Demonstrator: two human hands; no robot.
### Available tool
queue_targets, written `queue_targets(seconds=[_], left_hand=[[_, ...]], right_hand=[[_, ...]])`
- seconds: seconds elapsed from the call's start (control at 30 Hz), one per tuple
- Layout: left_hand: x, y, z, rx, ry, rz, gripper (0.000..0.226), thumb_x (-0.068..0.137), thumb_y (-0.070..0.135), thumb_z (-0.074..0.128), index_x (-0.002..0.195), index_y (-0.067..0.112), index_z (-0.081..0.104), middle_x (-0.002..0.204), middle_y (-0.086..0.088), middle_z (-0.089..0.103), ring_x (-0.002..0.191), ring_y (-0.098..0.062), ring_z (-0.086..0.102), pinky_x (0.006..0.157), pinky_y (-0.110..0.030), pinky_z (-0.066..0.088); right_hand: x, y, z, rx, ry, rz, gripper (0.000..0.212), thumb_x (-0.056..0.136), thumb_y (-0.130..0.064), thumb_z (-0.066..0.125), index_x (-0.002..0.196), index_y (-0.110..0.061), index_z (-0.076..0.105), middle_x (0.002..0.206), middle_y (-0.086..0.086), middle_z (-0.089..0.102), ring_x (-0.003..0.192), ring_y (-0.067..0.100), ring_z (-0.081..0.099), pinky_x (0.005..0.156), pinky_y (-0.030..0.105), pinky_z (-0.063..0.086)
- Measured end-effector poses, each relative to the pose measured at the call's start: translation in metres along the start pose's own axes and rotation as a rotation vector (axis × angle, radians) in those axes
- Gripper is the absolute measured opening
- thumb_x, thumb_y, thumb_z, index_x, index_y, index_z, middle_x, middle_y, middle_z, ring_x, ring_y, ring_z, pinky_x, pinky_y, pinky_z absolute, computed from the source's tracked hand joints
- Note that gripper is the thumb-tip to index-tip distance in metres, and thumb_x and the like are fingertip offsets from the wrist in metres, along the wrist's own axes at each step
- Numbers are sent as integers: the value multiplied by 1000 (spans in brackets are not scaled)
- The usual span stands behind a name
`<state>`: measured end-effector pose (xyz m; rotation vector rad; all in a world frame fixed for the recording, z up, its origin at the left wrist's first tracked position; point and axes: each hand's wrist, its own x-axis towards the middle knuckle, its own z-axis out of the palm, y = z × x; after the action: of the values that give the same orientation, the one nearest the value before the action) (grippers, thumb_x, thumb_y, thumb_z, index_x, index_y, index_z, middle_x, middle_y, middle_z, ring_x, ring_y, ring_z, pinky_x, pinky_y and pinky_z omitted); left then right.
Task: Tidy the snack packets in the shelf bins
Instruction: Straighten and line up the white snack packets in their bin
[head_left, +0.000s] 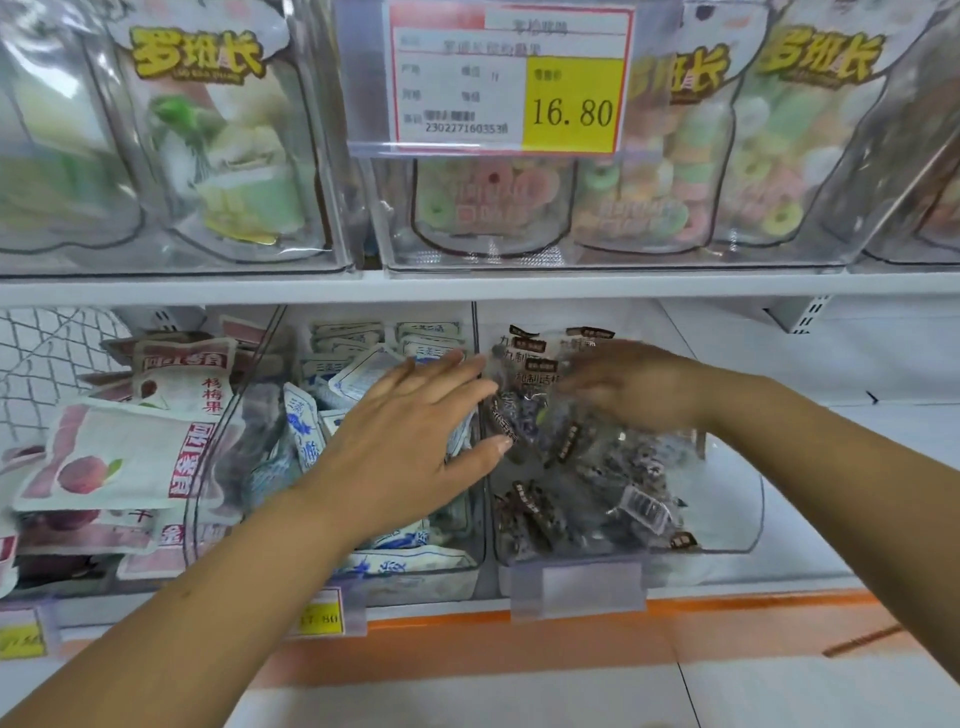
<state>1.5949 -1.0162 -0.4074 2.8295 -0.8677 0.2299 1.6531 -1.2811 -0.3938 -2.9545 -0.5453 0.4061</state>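
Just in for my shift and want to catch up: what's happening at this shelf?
A person is sorting packets in the lower bins. The left hand lies open over the blue-and-white packets in the middle bin. The right hand reaches into the clear packets of dark snacks beside it; blur hides whether it holds one.

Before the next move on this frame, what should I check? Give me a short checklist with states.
1. Left hand free, fingers straight: ok.
2. Right hand's hold on the dark packets: cannot tell, blurred.
3. Dark packets all inside the right bin: ok.
4. Blue-and-white packets lined up in the middle bin: not ok, front ones tumbled.
5. Pink packets stacked square: not ok, askew.
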Motion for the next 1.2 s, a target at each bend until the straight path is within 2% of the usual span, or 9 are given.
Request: queue_targets(seconds=[0.17, 0.3, 0.4, 0.5, 0.63, 0.83, 0.97, 1.07, 1.2], left_hand=[[-1, 0, 4, -31, -17, -16, 68, 89, 70, 9, 148, 38, 19, 158, 19, 7, 145, 0, -1, 118, -30, -2], [2, 3, 1, -43, -51, -33, 73, 85, 71, 12, 149, 37, 21, 158, 17, 8, 145, -2, -1, 117, -26, -4], [14, 15, -9, -22, -106, -22, 69, 89, 69, 31, 149, 36, 20, 159, 15, 11, 146, -8, 8, 117, -29, 7], [44, 47, -11, -116, -203, 57, 74, 88, 67, 41, 151, 38, 14, 159, 14, 7, 145, -9, 13, 115, -31, 17], [83, 92, 8, -197, -361, 140, 91, 77, 75, 52, 150, 39, 13, 160, 13, 1, 145, -14, 12, 117, -41, 15], [86, 68, 7, 95, -478, 102, 80, 77, 68, 59, 144, 39, 26, 148, 9, 39, 130, -20, 42, 103, -39, 34], [79, 65, 3, 99, -438, 95, 86, 76, 68, 61, 146, 42, 19, 157, 9, 19, 141, -21, 25, 112, -48, 29], [73, 91, 17, -41, -480, 141, 87, 74, 75, 56, 144, 55, 9, 159, 17, -2, 147, -22, -3, 114, -62, 2], [77, 96, 35, 78, -462, 160, 82, 71, 81, 49, 141, 59, 11, 160, 11, 4, 146, -26, -10, 108, -67, -3]], right_hand=[[40, -20, 11, 45, 32, 120, 52, 97, -59, 21, 143, -39, 37, 161, 0, 6, 147, 23, 2, 119, 42, 8], [28, -18, -6, 32, -93, 102, 49, 97, -55, 28, 124, -29, 58, 145, 4, 43, 129, 23, 42, 107, 39, 34], [-25, -3, -7, 9, 182, 62, 31, 100, -33, 39, 123, -30, 61, 133, 4, 55, 116, 24, 52, 101, 37, 40], [-87, 1, 24, 87, 459, 120, 40, 98, -23, 47, 136, -34, 48, 156, 4, 24, 139, 25, 31, 108, 31, 29], [-114, 4, 60, 379, 468, 186, 56, 99, -22, 43, 149, -33, 19, 157, -4, 19, 126, 17, 47, 91, 18, 35], [-115, 13, 66, 429, 503, 162, 56, 97, -7, 40, 147, -30, 25, 151, -3, 31, 115, 23, 56, 92, 34, 47], [-111, 15, 65, 398, 502, 143, 54, 98, -10, 41, 146, -30, 27, 147, -2, 34, 107, 24, 59, 87, 36, 49], [-112, 15, 67, 457, 508, 132, 50, 100, -12, 40, 146, -29, 29, 144, -3, 37, 101, 19, 58, 82, 28, 45], [-112, 14, 67, 481, 478, 169, 47, 100, -15, 39, 145, -29, 30, 147, -5, 34, 102, 16, 56, 81, 22, 38]])
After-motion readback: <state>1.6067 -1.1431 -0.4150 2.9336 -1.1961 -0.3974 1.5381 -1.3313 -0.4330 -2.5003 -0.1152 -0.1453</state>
